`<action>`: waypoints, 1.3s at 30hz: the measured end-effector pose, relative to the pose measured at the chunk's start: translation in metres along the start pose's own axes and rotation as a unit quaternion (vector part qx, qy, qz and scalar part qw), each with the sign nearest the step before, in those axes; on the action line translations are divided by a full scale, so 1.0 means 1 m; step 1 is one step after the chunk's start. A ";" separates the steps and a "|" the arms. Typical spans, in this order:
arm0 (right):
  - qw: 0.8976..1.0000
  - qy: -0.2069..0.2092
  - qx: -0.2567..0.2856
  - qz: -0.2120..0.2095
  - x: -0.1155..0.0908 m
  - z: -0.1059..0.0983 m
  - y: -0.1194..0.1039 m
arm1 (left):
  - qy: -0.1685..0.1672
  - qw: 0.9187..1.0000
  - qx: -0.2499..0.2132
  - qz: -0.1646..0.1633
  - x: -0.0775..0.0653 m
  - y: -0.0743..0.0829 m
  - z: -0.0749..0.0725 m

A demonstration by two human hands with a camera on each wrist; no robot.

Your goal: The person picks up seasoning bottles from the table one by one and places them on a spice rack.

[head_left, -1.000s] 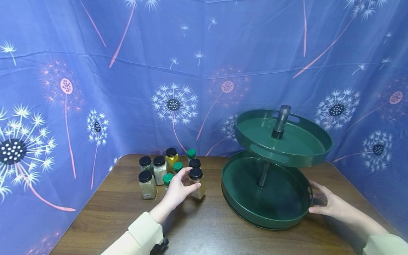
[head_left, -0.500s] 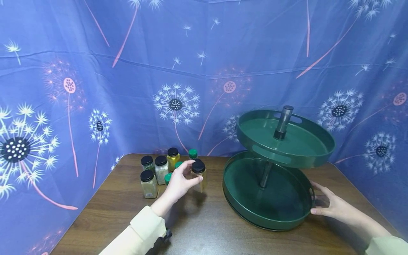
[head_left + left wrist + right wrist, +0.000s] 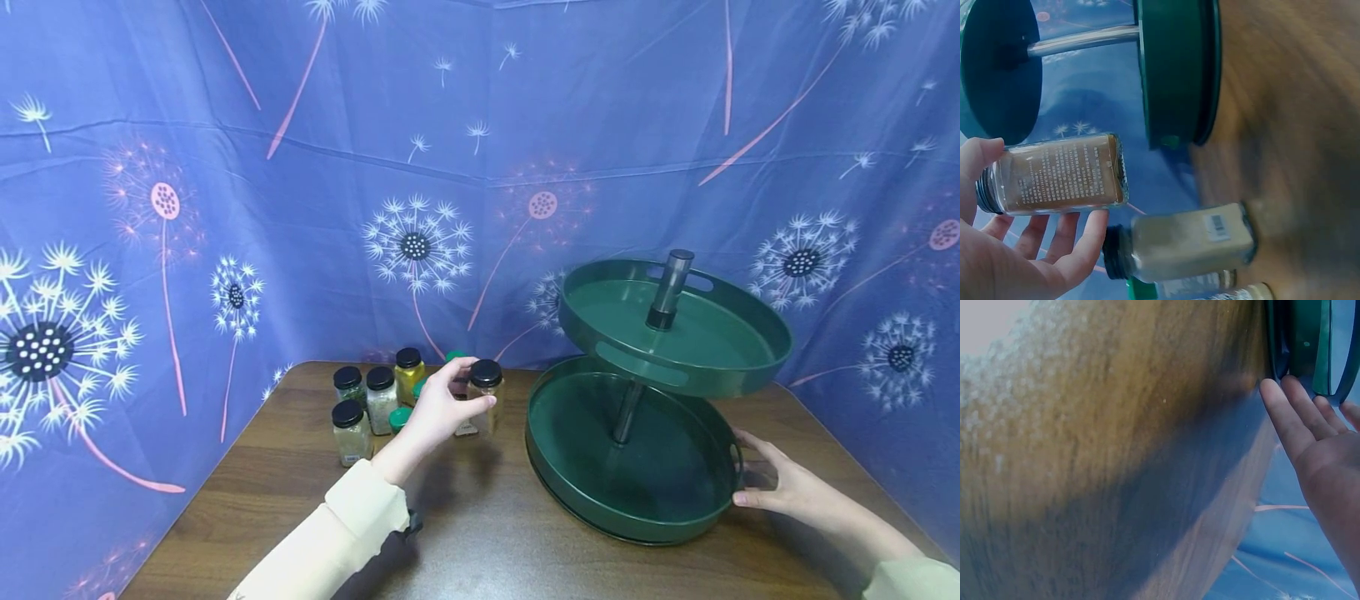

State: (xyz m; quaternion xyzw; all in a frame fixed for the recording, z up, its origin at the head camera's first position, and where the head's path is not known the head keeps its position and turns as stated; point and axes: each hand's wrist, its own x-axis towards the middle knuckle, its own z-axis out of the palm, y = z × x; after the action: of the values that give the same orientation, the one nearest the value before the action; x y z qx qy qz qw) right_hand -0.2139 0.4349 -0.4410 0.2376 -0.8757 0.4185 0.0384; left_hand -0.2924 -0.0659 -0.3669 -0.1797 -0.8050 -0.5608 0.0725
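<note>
My left hand (image 3: 438, 410) grips a spice jar (image 3: 486, 404) near its black lid, fingers on one side and thumb on the other. Brown powder and printed white text show on this glass jar (image 3: 1063, 175) in the left wrist view, where it is off the table. A second black-lidded jar (image 3: 1179, 247) of beige powder stands just beside it. To the right is a green two-tier round tray stand (image 3: 600, 512). My right hand (image 3: 787, 490) touches the outer wall of the lower tier beside its handle slot, fingers extended in the right wrist view.
Several more jars with black or green lids, such as a yellow one (image 3: 409, 372) and a pale one (image 3: 351, 433), stand on the wooden table (image 3: 480, 533) at left. The upper tier (image 3: 720, 333) overhangs the lower one. A blue dandelion-print cloth (image 3: 480, 167) hangs behind.
My left hand has lifted the jar up and to the right, away from the others, uncovering part of a jar behind it. My right hand stays at the lower tier.
</note>
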 end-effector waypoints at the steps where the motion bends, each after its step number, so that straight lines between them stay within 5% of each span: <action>1: 1.000 0.000 0.000 0.001 0.000 0.000 0.000 | -0.002 1.000 0.004 -0.003 0.002 0.002 0.001; 21: 1.000 0.005 -0.005 -0.003 0.001 -0.001 0.004 | -0.016 0.999 -0.023 0.028 0.049 0.017 0.036; 30: 1.000 0.008 -0.013 -0.008 0.001 -0.003 0.005 | -0.027 0.995 -0.093 -0.012 0.070 0.022 0.059; 39: 0.999 0.005 0.018 -0.033 0.001 0.001 0.004 | -0.027 0.994 -0.105 0.000 0.083 0.019 0.087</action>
State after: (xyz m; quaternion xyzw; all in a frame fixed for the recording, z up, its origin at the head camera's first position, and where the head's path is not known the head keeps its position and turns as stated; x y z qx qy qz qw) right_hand -0.2165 0.4359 -0.4443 0.2653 -0.8597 0.4334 0.0522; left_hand -0.3548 0.0375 -0.3555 -0.2010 -0.7435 -0.6370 0.0313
